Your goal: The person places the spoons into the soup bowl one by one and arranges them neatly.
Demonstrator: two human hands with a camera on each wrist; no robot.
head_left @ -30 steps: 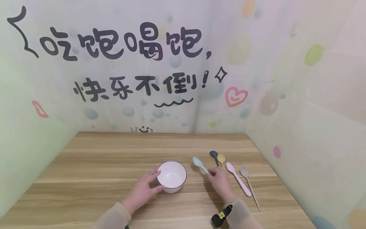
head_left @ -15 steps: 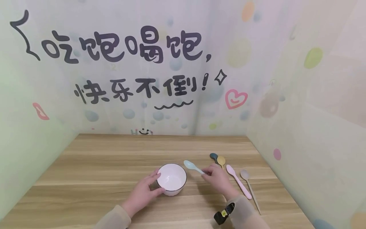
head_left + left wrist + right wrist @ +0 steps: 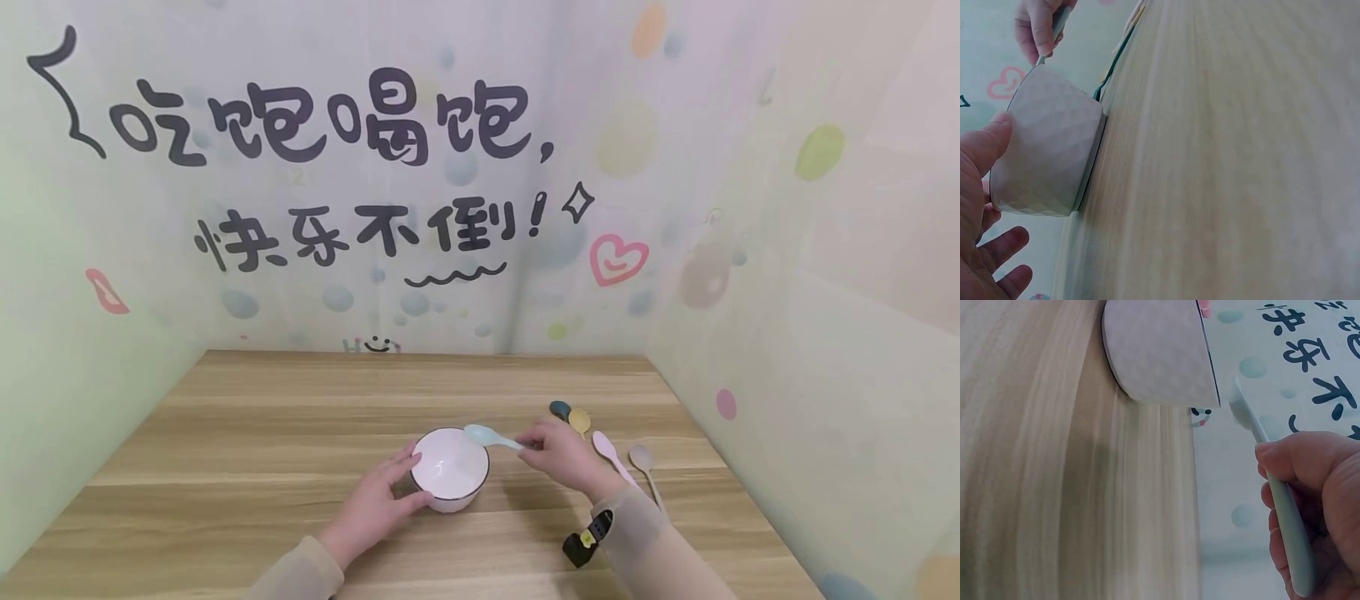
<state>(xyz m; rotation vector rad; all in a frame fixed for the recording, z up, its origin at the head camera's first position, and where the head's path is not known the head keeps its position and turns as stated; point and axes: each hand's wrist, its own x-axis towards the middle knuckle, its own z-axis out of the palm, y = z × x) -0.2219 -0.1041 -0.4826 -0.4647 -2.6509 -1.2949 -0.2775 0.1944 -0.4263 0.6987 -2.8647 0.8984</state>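
Note:
A white bowl with a dark rim stands upright on the wooden table; its outside has a faceted pattern in the left wrist view. My left hand grips its left side, thumb against the wall near the rim and fingers around the far side. A pale blue spoon is in my right hand, pinched by the handle between thumb and fingers. The spoon's head is raised at the bowl's right rim, a little above it.
Right of my right hand lie several spoons: a dark blue one, a yellow one, a pink one and a grey-beige one. Walls enclose the table at the back and both sides.
My right hand has carried the pale blue spoon left, from beside the other spoons to the bowl's rim, and the spoon has turned flatter. My left hand and the bowl have stayed put.

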